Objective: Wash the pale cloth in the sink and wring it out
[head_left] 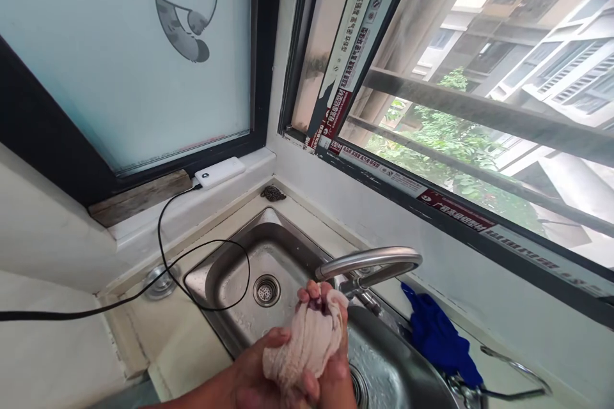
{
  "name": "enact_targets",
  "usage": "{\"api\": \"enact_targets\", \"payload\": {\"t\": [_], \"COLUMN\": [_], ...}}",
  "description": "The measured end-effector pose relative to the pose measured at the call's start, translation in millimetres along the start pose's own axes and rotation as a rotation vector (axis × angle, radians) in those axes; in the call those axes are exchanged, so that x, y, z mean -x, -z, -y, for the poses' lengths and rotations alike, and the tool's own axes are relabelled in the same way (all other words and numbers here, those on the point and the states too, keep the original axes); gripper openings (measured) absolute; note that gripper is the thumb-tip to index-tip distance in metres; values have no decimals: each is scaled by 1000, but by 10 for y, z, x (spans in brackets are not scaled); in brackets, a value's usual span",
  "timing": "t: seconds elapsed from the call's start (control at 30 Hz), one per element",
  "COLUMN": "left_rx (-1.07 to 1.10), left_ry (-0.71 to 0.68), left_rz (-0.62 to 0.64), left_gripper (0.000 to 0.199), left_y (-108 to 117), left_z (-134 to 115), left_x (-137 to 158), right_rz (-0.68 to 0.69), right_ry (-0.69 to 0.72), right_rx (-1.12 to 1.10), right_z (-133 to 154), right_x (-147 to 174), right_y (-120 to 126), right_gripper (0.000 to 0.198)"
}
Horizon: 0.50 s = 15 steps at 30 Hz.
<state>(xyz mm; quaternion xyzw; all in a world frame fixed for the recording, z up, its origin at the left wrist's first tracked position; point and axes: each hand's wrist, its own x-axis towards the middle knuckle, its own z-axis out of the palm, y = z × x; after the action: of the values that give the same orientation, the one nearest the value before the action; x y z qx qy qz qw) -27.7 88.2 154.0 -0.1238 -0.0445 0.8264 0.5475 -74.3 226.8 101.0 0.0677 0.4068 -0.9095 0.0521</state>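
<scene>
A soft, pale pink, wrinkled piece [314, 335] is held between my two hands above the sink's middle. Whether it is wet cloth or raw meat I cannot tell; a dark purplish patch shows near its upper end. My left hand [256, 361] grips its lower left side, thumb lying along the edge. From below, my right hand [339, 358] supports it, and its fingertips curl over the top end. The piece covers most of the right palm. Just beyond the fingertips is the curved steel tap [371, 262].
Beneath the hands lies a double steel sink [225, 268], with a drain [267, 290] in the left basin. A black cable [163, 230] loops over that basin from a white power bank [219, 172] on the sill. A blue cloth [439, 332] and steel scrubber [273, 193] lie around the sink.
</scene>
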Motion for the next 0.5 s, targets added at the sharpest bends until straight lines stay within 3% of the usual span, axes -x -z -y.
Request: {"api": "enact_targets", "payload": {"t": [0.07,0.13,0.3,0.37,0.5], "left_rx": [-160,-324,-771,-838,-885], "left_ry": [57,47,-245,-340,-423], "left_rz": [-60,-174,-695,-812,-912], "left_gripper": [51,42,32,30,30], "left_y": [32,130,548,704,891], "left_z": [-42,-71,-76,-98,-250], "left_x": [-42,-119,-408,-529,-734], "right_rz": [10,69,131,122,66], "right_ry": [-49,-135,-207,-186,-52], "right_rx": [28,226,622,804,1260], "right_z": [71,109,24,-72,-342], "right_x": [-21,-88,-346,-446,-587], "right_y": [-15,12,161,205,212], "right_gripper": [40,41,30,25,21]}}
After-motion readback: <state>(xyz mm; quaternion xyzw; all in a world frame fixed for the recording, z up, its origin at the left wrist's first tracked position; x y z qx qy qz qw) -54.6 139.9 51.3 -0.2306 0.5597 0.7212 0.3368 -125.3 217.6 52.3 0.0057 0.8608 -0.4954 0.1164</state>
